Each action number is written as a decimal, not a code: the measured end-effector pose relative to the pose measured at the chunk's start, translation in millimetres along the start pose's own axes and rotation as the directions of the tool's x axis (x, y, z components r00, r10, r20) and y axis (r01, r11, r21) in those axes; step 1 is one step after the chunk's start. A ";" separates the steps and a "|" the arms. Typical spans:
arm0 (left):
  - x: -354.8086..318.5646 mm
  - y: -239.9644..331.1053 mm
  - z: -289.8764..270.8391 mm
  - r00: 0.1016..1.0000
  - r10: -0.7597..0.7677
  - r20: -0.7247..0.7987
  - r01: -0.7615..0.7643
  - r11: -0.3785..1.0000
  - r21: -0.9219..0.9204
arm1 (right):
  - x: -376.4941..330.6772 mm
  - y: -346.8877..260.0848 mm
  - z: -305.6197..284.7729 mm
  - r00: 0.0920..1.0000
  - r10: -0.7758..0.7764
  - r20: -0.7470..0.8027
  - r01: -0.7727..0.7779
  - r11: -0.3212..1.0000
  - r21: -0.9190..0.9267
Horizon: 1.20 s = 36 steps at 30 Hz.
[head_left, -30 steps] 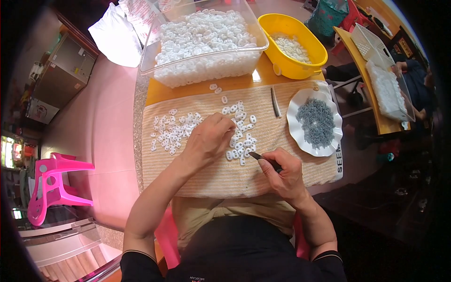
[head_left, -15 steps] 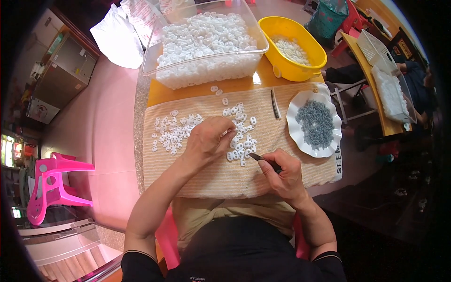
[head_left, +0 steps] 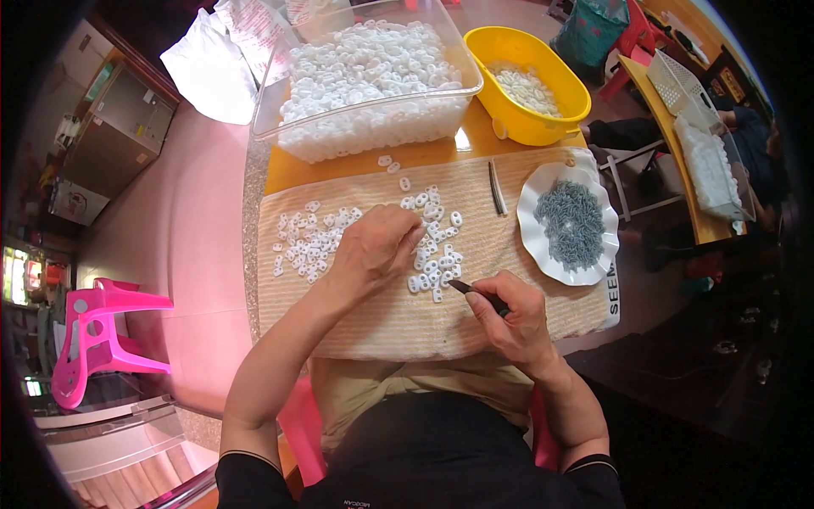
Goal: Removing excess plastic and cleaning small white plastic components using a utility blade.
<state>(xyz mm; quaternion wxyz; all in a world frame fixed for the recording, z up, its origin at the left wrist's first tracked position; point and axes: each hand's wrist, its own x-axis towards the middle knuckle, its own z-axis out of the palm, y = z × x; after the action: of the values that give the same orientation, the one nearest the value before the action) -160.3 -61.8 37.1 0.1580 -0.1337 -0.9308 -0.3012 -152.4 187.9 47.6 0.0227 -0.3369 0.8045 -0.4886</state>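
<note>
My left hand (head_left: 373,248) is closed in a pinch over the white plastic pieces on the towel. Its fingertips reach the edge of the right-hand cluster, and whatever they pinch is hidden. In my right hand (head_left: 515,316) is a slim black pointed tool (head_left: 480,295), its tip at the lower right of that cluster. The small white two-holed pieces (head_left: 434,276) lie loose here, some upright on edge. A second heap of white pieces (head_left: 307,242) spreads left of my left hand.
A striped towel (head_left: 373,331) covers the table's near part. Behind stand a clear bin (head_left: 373,119) full of white pieces and a yellow tub (head_left: 555,123). At right are a scalloped white plate (head_left: 532,242) of small grey parts and a thin dark strip (head_left: 495,188).
My left hand has turned slightly, its fingers drawn in a little closer. The right hand and its tool stay almost still. The whole view has shifted very slightly.
</note>
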 end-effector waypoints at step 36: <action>66.0 -60.2 -7.7 0.982 -0.053 0.181 -0.026 0.913 0.407 | 3.9 0.1 -2.7 0.996 -0.022 -0.091 0.033 0.993 0.118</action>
<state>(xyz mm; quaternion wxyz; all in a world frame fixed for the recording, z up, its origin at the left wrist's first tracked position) -239.7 -103.4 36.6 0.0917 -0.1192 -0.9847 -0.0879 -156.5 187.9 50.1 0.0000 -0.3238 0.7694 -0.5506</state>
